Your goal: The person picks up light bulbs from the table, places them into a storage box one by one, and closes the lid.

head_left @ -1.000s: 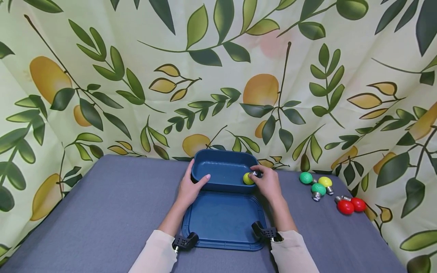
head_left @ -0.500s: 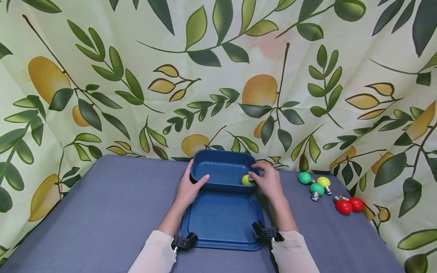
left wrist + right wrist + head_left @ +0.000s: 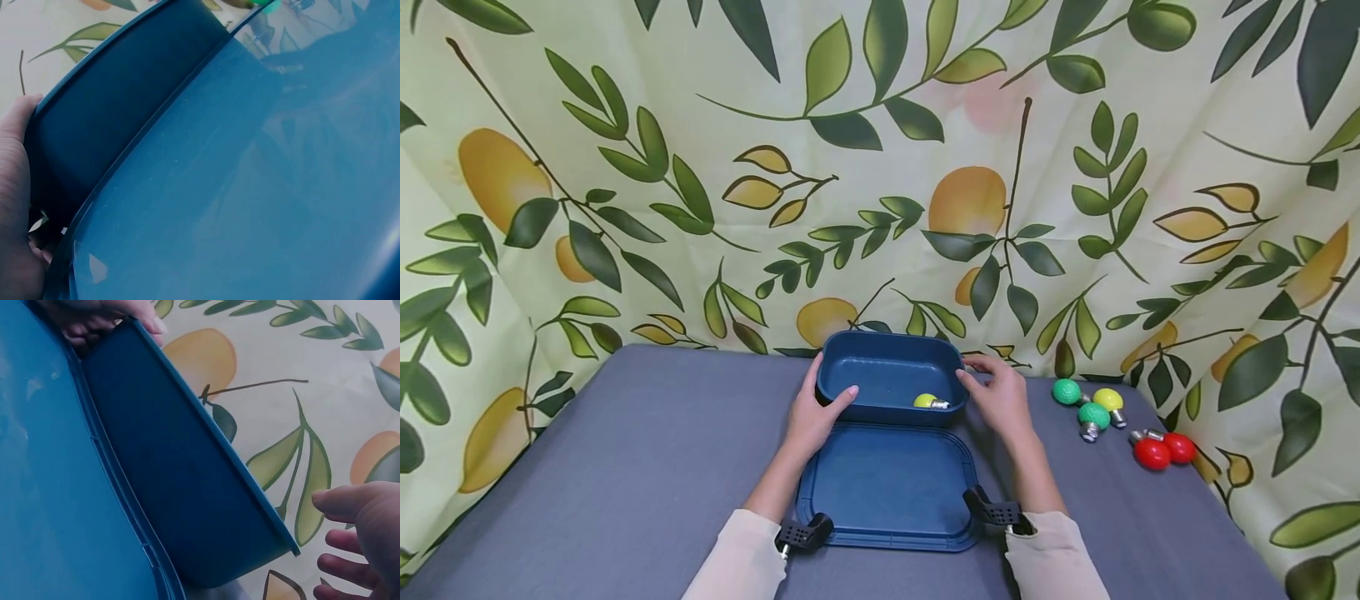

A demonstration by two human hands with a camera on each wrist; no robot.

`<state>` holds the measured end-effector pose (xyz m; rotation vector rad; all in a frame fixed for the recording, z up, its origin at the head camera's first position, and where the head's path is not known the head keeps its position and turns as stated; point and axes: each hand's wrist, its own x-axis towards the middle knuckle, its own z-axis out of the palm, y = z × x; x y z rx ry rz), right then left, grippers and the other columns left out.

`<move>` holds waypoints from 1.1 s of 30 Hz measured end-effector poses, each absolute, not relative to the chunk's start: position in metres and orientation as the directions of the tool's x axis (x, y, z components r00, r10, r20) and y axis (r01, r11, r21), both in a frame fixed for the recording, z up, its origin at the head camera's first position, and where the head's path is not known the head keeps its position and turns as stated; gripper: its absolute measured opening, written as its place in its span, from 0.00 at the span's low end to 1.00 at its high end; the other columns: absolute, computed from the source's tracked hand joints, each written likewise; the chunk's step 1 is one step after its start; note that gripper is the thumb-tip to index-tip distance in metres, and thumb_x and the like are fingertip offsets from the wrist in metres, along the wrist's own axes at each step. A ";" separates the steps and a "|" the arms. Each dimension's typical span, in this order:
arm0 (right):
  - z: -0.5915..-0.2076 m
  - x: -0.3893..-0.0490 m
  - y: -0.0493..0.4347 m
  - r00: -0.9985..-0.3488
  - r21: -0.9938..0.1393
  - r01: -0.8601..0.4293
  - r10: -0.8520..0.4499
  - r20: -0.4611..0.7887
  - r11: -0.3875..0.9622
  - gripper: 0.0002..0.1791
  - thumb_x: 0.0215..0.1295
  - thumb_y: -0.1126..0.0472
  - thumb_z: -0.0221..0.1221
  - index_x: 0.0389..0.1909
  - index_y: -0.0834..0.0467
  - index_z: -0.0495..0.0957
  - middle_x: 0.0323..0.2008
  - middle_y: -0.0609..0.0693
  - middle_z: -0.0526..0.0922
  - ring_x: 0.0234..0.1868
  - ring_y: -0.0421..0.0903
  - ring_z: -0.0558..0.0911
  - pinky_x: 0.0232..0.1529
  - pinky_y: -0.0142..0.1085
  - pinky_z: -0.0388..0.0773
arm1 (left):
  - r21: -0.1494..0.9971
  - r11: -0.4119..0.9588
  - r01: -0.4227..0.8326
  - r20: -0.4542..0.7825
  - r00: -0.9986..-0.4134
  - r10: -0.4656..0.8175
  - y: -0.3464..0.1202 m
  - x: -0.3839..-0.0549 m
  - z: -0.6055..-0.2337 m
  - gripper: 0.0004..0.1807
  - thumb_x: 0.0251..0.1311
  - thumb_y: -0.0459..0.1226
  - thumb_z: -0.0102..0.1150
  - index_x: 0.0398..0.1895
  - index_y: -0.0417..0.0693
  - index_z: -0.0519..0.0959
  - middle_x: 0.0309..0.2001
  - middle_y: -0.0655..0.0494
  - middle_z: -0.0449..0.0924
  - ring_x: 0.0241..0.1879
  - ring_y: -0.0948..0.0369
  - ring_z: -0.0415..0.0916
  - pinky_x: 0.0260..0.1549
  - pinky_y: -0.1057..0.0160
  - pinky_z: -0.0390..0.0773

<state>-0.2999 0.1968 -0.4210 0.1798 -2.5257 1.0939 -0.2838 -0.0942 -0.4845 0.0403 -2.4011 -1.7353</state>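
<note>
A deep blue rectangular box (image 3: 868, 414) stands at the back of the table. Inside it, near the front right, a small yellow light bulb (image 3: 925, 401) lies on its side. My left hand (image 3: 814, 418) grips the box's left end, thumb at the front rim and fingers around the outer side. Just off the right end is my right hand (image 3: 1004, 402), holding nothing; the right wrist view shows its fingers (image 3: 350, 503) apart from the box wall (image 3: 181, 456). A flat blue lid (image 3: 887, 483) lies directly in front of the box.
To the right on the grey cloth are two green bulbs (image 3: 1093, 415), another yellow bulb (image 3: 1108, 399) and two red bulbs (image 3: 1152, 454). Behind the table hangs a leaf-and-fruit patterned curtain (image 3: 880, 283), close to the box's back side.
My right hand has let go of the yellow bulb and drawn back to the right, out of the box. The bulb now lies on the box floor. My left hand keeps its grip.
</note>
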 end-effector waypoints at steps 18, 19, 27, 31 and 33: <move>-0.437 -0.301 0.253 -0.890 -0.606 -0.147 0.163 0.426 0.781 0.20 0.68 0.59 0.64 0.58 0.64 0.81 0.58 0.66 0.81 0.62 0.65 0.77 0.62 0.59 0.72 | 0.951 0.300 0.075 0.117 -0.985 -0.124 -0.089 -0.282 -0.485 0.50 0.60 0.57 0.67 0.82 0.69 0.50 0.82 0.53 0.51 0.79 0.44 0.52 0.72 0.33 0.57; -0.437 -0.301 0.257 -0.889 -0.598 -0.137 0.168 0.426 0.790 0.20 0.68 0.59 0.63 0.58 0.64 0.81 0.59 0.66 0.80 0.63 0.66 0.76 0.63 0.60 0.71 | 0.951 0.301 0.074 0.117 -0.985 -0.126 -0.089 -0.282 -0.485 0.50 0.60 0.57 0.67 0.81 0.69 0.50 0.82 0.53 0.51 0.79 0.44 0.52 0.72 0.33 0.57; -0.442 -0.307 0.279 -0.869 -0.582 -0.087 0.224 0.441 0.809 0.22 0.67 0.61 0.64 0.58 0.66 0.79 0.63 0.70 0.75 0.66 0.69 0.71 0.67 0.64 0.64 | 0.951 0.299 0.076 0.117 -0.986 -0.122 -0.092 -0.283 -0.487 0.50 0.61 0.58 0.66 0.82 0.69 0.49 0.82 0.54 0.50 0.80 0.44 0.51 0.73 0.33 0.56; -0.447 -0.315 0.288 -0.857 -0.586 -0.088 0.239 0.457 0.806 0.22 0.65 0.62 0.64 0.58 0.68 0.79 0.61 0.71 0.77 0.64 0.69 0.72 0.66 0.61 0.65 | 0.950 0.301 0.080 0.123 -0.984 -0.127 -0.094 -0.285 -0.487 0.50 0.61 0.58 0.66 0.81 0.70 0.49 0.82 0.54 0.51 0.80 0.45 0.51 0.73 0.33 0.56; -0.450 -0.317 0.292 -0.854 -0.570 -0.087 0.234 0.465 0.817 0.23 0.65 0.63 0.64 0.58 0.69 0.78 0.61 0.71 0.77 0.64 0.69 0.72 0.66 0.60 0.64 | 0.950 0.304 0.076 0.120 -0.984 -0.130 -0.094 -0.285 -0.487 0.50 0.61 0.58 0.66 0.81 0.70 0.49 0.82 0.54 0.51 0.79 0.44 0.52 0.73 0.33 0.57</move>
